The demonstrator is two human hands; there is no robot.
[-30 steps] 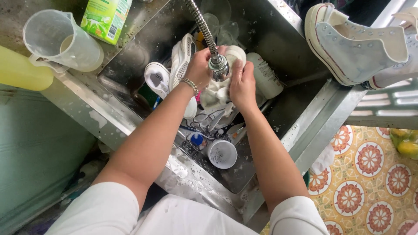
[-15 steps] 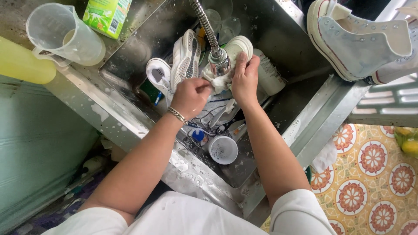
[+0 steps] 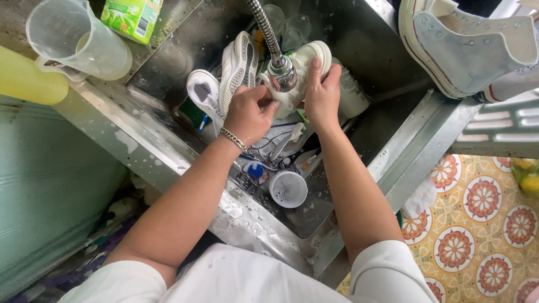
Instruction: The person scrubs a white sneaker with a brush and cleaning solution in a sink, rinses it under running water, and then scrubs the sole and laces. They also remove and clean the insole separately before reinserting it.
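The right hand grips a white shoe from the right, thumb laid along the sole and fingers closed round its side, forearm running back and down toward the body. The left hand is curled shut on a wad of white cloth pressed against the shoe's near end, knuckles up, a bracelet at the wrist. The shoe sits in the sink, directly under the tap head on its ribbed metal hose; its long axis runs near to far, with the rounded sole end pointing far and slightly right. Whether water is flowing cannot be told.

Just left of the hands, a second white shoe stands on edge with its tread showing, and a third lies beside it, opening up. Nearer the body, a white cup rests on the sink floor among small clutter. On the far left counter stand a clear jug, a yellow bottle and a green carton. At the far right, a white high-top lies on a rack.

Compared with half a second ago, the left hand has moved slightly up and right, closer to the shoe, and the right hand has shifted a little farther along it; the shoe stays under the tap.
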